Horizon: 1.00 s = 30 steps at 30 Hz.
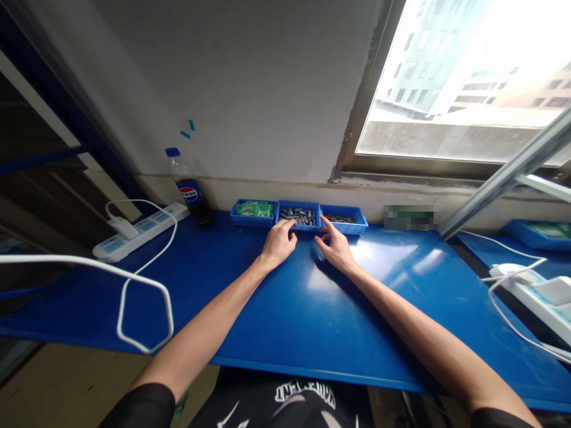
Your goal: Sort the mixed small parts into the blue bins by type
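Observation:
My left hand [280,242] is at the front left corner of the middle blue bin [307,227], its fingertips by the rim and its thumb held apart. Small dark grey cylindrical parts [298,215] fill that bin. My right hand [335,245] hovers between the middle bin and the right blue bin [357,227], fingers spread, with nothing visible in them. Thin dark metal pieces [338,219] lie in the right bin. In the left blue bin [252,222] are green packets or boards [255,208], too small to tell which.
The bins stand against the wall on a blue table [285,333]. At left are a Pepsi bottle [190,190], a power strip [143,230] and a looped white cable [172,315]. A metal bar [504,178] slants at right, near another power strip [535,294].

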Motion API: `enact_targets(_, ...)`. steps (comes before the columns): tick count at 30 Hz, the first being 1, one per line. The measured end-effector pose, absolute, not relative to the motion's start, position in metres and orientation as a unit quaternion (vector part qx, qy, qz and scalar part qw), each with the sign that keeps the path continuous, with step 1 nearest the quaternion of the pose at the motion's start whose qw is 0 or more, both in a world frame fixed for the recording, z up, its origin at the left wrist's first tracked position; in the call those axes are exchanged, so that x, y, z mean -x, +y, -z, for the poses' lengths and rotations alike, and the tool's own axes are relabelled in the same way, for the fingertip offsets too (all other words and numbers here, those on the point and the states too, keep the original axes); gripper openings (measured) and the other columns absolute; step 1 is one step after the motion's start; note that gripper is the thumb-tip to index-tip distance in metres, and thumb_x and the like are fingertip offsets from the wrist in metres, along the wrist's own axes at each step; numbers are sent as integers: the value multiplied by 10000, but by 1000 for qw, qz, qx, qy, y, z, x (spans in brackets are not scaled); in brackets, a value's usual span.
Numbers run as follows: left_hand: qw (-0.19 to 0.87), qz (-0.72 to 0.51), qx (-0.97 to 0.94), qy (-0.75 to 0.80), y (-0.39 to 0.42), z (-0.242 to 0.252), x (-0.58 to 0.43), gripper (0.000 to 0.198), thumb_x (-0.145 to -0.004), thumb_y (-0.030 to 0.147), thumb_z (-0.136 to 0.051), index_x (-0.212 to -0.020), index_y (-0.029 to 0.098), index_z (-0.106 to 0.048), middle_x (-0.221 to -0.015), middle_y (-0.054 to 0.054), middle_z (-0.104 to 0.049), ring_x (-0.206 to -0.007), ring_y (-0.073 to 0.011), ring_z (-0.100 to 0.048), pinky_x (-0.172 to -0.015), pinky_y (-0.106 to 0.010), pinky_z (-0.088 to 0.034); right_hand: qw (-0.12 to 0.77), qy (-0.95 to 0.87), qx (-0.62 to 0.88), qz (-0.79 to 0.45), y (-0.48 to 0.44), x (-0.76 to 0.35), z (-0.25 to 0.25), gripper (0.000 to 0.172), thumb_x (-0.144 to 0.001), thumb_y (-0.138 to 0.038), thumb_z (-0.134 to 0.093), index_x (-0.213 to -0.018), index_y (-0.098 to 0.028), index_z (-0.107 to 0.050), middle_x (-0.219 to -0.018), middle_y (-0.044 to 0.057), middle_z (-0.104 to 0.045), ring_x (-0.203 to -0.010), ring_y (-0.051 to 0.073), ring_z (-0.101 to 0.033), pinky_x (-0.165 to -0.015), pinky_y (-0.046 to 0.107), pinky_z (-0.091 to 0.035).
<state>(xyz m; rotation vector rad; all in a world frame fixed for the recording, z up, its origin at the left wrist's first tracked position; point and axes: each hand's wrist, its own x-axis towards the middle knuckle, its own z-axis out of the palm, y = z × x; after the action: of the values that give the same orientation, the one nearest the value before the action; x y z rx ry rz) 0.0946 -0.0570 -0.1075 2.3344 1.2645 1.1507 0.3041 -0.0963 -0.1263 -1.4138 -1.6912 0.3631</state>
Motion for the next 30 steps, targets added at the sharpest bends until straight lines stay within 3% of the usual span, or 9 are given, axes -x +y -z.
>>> enact_targets(12,94,-304,-809,495,-68,96,-92,260,-940,167,-575,-1089,209,-784,-1183,-58,-764,-1047,-238,-742,-962,-334,-585,479,-676,542,-141,-95,-305,128,481,-931,-338,-624,-1406,-261,-622,-1169,87,-698,-715,175,-695,-810,381,-581)
enact_targets(17,40,-248,-813,526,-71,92,-90,271,-993,324,-580,-1138,276,-803,-1220,-38,-729,-921,-234,-758,-810,-332,-594,490,-682,527,-132,-96,-303,127,327,-938,-350,-646,-1244,-250,-705,-1171,79,-695,-692,162,-675,-790,365,-567)
enact_targets(21,30,-223,-830,510,-71,94,-90,250,-993,367,-616,-1099,252,-812,-1153,-49,-740,-947,-237,-746,-813,-328,-583,494,-681,526,-123,-100,-302,125,209,-926,-340,-656,-1091,-235,-730,-1108,76,-691,-691,170,-646,-701,342,-556)
enact_targets(26,29,-211,-864,457,-72,100,-96,202,-1002,298,-611,-1037,198,-783,-1058,-78,-740,-1012,-231,-713,-895,-322,-566,499,-687,517,-109,-101,-302,126,117,-933,-322,-609,-896,-229,-671,-942,57,-667,-724,189,-641,-698,334,-545)
enact_targets(28,26,-214,-872,440,-73,103,-98,192,-1002,292,-609,-1059,189,-761,-1055,-84,-735,-1015,-233,-706,-899,-328,-566,510,-676,520,-111,-100,-303,127,84,-909,-313,-627,-938,-235,-616,-886,37,-656,-715,191,-641,-712,339,-546)
enact_targets(30,26,-209,-876,434,-74,104,-99,201,-992,322,-626,-1081,191,-750,-1071,-87,-732,-1011,-241,-705,-878,-333,-574,520,-662,527,-116,-99,-303,129,187,-882,-309,-648,-1036,-241,-567,-850,16,-646,-698,192,-641,-708,340,-547)
